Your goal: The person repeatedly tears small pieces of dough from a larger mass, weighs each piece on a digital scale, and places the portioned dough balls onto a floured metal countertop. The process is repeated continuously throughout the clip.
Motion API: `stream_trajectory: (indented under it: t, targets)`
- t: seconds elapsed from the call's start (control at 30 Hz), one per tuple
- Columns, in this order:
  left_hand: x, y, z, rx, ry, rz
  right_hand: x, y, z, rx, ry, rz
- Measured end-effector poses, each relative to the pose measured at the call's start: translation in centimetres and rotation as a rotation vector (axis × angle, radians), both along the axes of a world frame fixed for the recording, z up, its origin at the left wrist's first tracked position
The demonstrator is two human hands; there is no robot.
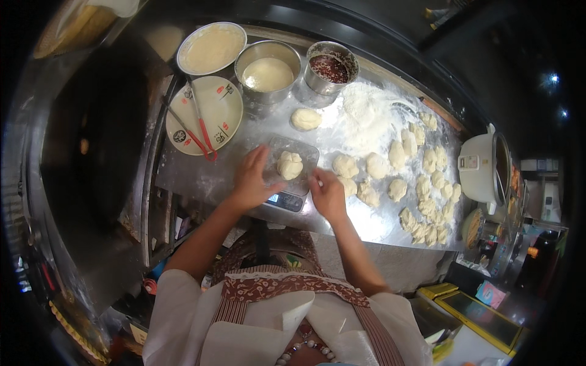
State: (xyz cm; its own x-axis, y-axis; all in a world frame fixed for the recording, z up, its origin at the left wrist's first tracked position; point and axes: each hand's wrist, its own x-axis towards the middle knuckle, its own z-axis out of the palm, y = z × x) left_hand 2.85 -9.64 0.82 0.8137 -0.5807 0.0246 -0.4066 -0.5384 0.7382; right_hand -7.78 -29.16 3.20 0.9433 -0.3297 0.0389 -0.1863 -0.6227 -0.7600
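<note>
A ball of dough (pixel 290 165) with a creased top rests on the platform of a digital kitchen scale (pixel 293 201). The scale's lit display is partly covered by my left hand (pixel 252 180), which is beside the dough with its fingers apart and holds nothing. My right hand (pixel 328 193) is at the platform's right edge, its fingers curled in around what looks like a small pale bit of dough (pixel 320 183). Behind the scale lies a smooth oval dough piece (pixel 306 119). More lumps of dough (pixel 345 165) begin just right of my right hand.
Loose flour (pixel 366 116) covers the metal worktop (pixel 274 116). Along the back stand a shallow bowl (pixel 211 49), a pot of pale liquid (pixel 268 75) and a pot of dark red filling (pixel 329 68). Red-handled tongs (pixel 201 132) lie on a plate (pixel 206 98). A white cooker (pixel 478 167) stands right.
</note>
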Motion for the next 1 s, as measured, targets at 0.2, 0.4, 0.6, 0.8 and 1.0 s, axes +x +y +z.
stream_trajectory:
  t: [0.2,0.4,0.6,0.8,1.0]
  targets:
    - [-0.3,-5.9,-2.2,-0.02,-0.106,-0.133,4.7,-1.1,-1.6,0.197,-0.006,0.227]
    - [-1.4,-7.0,-5.4,0.031,-0.185,-0.069,5.1,-0.5,-1.7,-0.197,-0.028,0.206]
    - [-1.1,-7.1,-4.6,0.212,-0.33,-0.159,1.0,-2.2,2.6,1.053,0.194,0.25]
    - [2.1,-5.3,0.8,-0.506,0.411,-0.014,-3.1,-5.4,2.9,1.641,-0.078,0.079]
    - [3.9,-1.7,7.6,-0.598,0.772,0.056,-2.6,-4.1,5.6,1.091,0.214,-0.263]
